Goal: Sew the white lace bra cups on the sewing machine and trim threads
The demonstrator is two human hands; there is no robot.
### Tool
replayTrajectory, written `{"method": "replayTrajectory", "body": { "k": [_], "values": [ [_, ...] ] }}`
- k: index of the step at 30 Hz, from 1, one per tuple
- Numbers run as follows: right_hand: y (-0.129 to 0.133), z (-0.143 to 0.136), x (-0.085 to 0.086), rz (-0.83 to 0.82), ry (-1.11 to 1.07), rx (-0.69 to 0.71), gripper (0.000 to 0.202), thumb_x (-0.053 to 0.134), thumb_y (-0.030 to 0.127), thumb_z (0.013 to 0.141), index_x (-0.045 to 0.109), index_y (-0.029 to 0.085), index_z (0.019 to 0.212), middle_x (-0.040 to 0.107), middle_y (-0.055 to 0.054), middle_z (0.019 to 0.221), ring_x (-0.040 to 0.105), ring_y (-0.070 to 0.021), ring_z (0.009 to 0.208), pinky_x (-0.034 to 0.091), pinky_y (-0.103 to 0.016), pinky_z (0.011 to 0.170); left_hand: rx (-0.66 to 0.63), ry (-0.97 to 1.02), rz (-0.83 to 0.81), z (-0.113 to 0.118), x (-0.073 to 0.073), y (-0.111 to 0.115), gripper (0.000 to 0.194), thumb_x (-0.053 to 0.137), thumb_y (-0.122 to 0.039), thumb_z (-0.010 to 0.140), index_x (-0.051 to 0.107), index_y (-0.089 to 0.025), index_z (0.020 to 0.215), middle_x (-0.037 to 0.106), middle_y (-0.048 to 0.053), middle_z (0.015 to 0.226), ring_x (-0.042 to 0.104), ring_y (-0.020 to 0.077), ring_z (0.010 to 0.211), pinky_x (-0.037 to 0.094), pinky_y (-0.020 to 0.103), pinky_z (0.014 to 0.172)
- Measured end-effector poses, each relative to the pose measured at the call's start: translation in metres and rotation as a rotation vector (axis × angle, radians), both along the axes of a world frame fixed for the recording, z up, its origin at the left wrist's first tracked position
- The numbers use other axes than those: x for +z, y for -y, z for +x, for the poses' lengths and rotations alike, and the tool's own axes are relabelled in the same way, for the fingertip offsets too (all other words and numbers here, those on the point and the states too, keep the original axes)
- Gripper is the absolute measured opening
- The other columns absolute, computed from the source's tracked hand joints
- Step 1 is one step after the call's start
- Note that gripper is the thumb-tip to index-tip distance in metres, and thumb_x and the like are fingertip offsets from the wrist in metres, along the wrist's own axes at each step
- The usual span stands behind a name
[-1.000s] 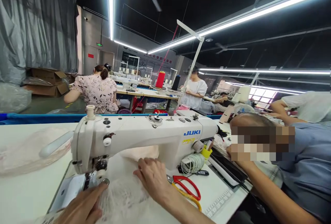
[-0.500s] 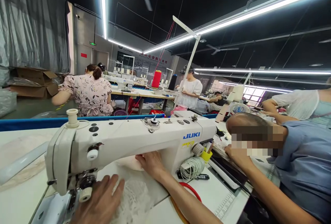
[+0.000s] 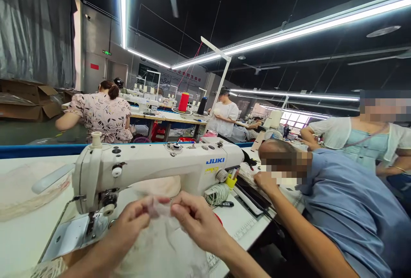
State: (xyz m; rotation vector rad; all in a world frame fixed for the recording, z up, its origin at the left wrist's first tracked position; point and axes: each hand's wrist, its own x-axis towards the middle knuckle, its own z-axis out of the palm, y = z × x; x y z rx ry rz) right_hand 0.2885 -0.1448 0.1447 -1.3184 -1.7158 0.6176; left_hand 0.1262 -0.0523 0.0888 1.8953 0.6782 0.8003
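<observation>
In the head view, my left hand (image 3: 133, 222) pinches the upper edge of a sheer whitish fabric (image 3: 160, 243) in front of the sewing machine. My right hand (image 3: 195, 218) grips the same edge a short way to the right, fingers closed. The fabric hangs down between my forearms, somewhat blurred. Behind both hands runs the arm of the white sewing machine (image 3: 154, 160), with its needle area to the left of my left hand. Another pale fabric piece (image 3: 167, 184) lies beneath the machine arm.
Right of the machine are a coiled white cord (image 3: 216, 194), a yellow holder (image 3: 230, 182), a black marker (image 3: 227, 204) and a ruler (image 3: 245, 229). A person in blue (image 3: 349, 201) leans in close at the right. More pale fabric (image 3: 28, 184) lies at the left.
My left hand has risen from beside the needle area, and my right hand has come out from behind the machine arm. Both now hold the sheer fabric up. The camera view has shifted.
</observation>
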Motion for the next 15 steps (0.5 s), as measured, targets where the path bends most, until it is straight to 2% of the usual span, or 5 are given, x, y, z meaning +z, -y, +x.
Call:
{"method": "replayTrajectory", "body": {
  "k": [2, 4, 7, 10, 15],
  "values": [
    [-0.002, -0.014, -0.008, -0.067, -0.039, 0.017, 0.047, 0.044, 0.062, 0.088, 0.046, 0.018, 0.069, 0.035, 0.007, 0.051, 0.03, -0.0069, 0.045, 0.022, -0.02, 0.043, -0.061, 0.095, -0.287, -0.018, 0.009, 0.025, 0.051, 0.034, -0.049, 0.084, 0.057, -0.019, 0.117, 0.068, 0.008, 0.094, 0.066, 0.0238, 0.08, 0.049, 0.035, 0.072],
    [0.001, -0.032, -0.017, -0.132, -0.088, 0.042, 0.049, 0.038, 0.067, 0.087, 0.044, 0.019, 0.075, 0.036, 0.009, 0.047, 0.031, -0.0066, 0.04, 0.023, -0.018, 0.04, -0.071, 0.102, -0.475, -0.038, 0.015, 0.05, 0.063, 0.051, -0.061, 0.074, 0.054, -0.017, 0.119, 0.064, 0.003, 0.074, 0.061, 0.0202, 0.065, 0.045, 0.03, 0.063],
    [0.018, -0.056, -0.027, -0.273, -0.131, 0.203, 0.052, 0.038, 0.07, 0.086, 0.046, 0.019, 0.087, 0.039, 0.01, 0.046, 0.033, -0.0064, 0.036, 0.026, -0.017, 0.037, -0.036, -0.072, -0.518, -0.071, 0.017, 0.082, 0.054, 0.069, -0.059, 0.061, 0.059, -0.015, 0.091, 0.045, -0.008, 0.05, 0.043, 0.0118, 0.046, 0.036, 0.024, 0.052],
    [0.04, -0.07, -0.03, -0.367, -0.025, 0.396, 0.047, 0.064, 0.062, 0.074, 0.053, 0.017, 0.078, 0.042, 0.009, 0.051, 0.036, -0.0054, 0.047, 0.026, -0.015, 0.041, -0.015, -0.14, -0.478, -0.104, 0.012, 0.103, 0.047, 0.061, -0.063, 0.069, 0.054, -0.017, 0.066, 0.044, -0.006, 0.05, 0.039, 0.0107, 0.049, 0.032, 0.023, 0.054],
    [0.063, -0.086, -0.043, -0.396, -0.048, 0.399, 0.031, 0.057, 0.04, 0.087, 0.05, 0.016, 0.069, 0.044, 0.007, 0.053, 0.037, -0.0056, 0.05, 0.028, -0.015, 0.045, 0.003, -0.136, -0.539, -0.138, -0.002, 0.129, 0.045, 0.061, -0.063, 0.068, 0.058, -0.019, 0.073, 0.054, -0.003, 0.065, 0.047, 0.0143, 0.062, 0.036, 0.023, 0.06]
  ]
}}
